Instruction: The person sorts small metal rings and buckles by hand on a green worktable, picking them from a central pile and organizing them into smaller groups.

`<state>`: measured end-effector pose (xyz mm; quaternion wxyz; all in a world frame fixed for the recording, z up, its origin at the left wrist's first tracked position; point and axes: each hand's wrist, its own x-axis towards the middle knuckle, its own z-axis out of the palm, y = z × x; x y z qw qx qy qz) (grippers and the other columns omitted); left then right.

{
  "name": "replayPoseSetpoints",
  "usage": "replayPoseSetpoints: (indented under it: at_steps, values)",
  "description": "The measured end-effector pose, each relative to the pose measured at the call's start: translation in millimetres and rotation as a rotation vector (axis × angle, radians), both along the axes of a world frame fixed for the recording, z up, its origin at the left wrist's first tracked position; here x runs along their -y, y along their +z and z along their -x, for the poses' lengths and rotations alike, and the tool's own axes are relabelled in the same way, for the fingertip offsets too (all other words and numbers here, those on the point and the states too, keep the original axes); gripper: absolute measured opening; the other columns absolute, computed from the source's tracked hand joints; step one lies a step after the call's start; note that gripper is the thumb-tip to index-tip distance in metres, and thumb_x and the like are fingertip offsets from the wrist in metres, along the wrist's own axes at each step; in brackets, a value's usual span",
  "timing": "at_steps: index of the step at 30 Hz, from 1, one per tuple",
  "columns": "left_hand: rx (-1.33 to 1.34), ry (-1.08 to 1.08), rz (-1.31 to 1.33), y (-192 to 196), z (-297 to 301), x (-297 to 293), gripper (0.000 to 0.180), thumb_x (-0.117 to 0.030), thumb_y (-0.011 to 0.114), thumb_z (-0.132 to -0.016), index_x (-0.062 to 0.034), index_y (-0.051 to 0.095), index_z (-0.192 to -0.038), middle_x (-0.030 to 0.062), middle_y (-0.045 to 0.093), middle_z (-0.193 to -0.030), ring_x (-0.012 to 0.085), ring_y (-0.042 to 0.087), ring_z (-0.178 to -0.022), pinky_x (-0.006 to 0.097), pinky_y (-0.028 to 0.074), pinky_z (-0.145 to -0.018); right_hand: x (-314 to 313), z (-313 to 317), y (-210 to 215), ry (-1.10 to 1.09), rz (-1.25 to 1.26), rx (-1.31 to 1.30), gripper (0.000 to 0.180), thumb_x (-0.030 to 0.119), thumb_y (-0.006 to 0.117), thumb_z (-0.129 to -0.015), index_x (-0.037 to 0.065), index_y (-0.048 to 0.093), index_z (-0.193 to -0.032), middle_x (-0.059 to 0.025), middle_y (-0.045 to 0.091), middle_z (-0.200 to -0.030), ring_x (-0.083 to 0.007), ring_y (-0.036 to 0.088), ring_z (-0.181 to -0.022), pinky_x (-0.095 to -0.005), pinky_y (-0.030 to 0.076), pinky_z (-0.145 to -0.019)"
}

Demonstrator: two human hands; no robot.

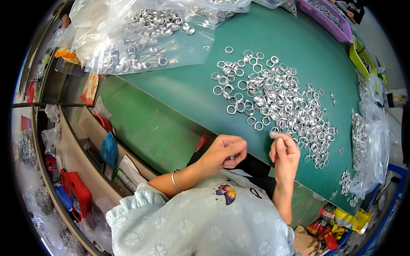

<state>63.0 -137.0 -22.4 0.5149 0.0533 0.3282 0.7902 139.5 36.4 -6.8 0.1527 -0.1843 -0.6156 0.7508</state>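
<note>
1. Left hand (223, 151): fingers curled closed around a small silver metal ring (232, 157) at the near table edge.
2. Right hand (284, 154): fingertips pinched; contents cannot be told.
3. Beyond: heap of loose silver metal rings (277, 100) on green table (179, 94).
4. Farthest: clear plastic bags of rings (145, 34).

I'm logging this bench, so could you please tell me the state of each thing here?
Left hand: curled shut on a small metal piece.
Right hand: fingertips pinched at the pile's edge.
Metal rings: loose, spread in a pile on the green table.
Clear bag: lying flat, holding rings.
Purple tray: holding metal parts.
</note>
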Motion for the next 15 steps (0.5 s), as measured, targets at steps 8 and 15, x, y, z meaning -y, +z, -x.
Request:
replayPoseSetpoints:
  at_steps: [8,15]
  values:
    - [-0.325,0.272,0.354,6,7,3,0.022,-0.013,0.041,-0.094,0.0000,0.059,-0.100,0.0028,0.052,-0.073,0.0046,0.037,-0.049,0.017,0.028,-0.042,31,74,-1,0.081,-1.316,0.062,0.032,0.019,0.070,-0.072,0.007,0.058,-0.099,-0.0078,0.054,-0.069,-0.0254,0.057,-0.060,-0.0349,0.043,-0.049]
    - [-0.933,0.483,0.601,1,20,12,0.023,0.005,0.044,-0.086,-0.0002,0.059,-0.104,0.0029,0.053,-0.078,0.0074,0.045,-0.062,0.020,0.036,-0.055,14,57,-2,0.033,-1.204,0.175,0.015,0.009,0.067,-0.073,0.005,0.061,-0.086,-0.0074,0.051,-0.063,-0.0205,0.049,-0.049,-0.0317,0.038,-0.046]
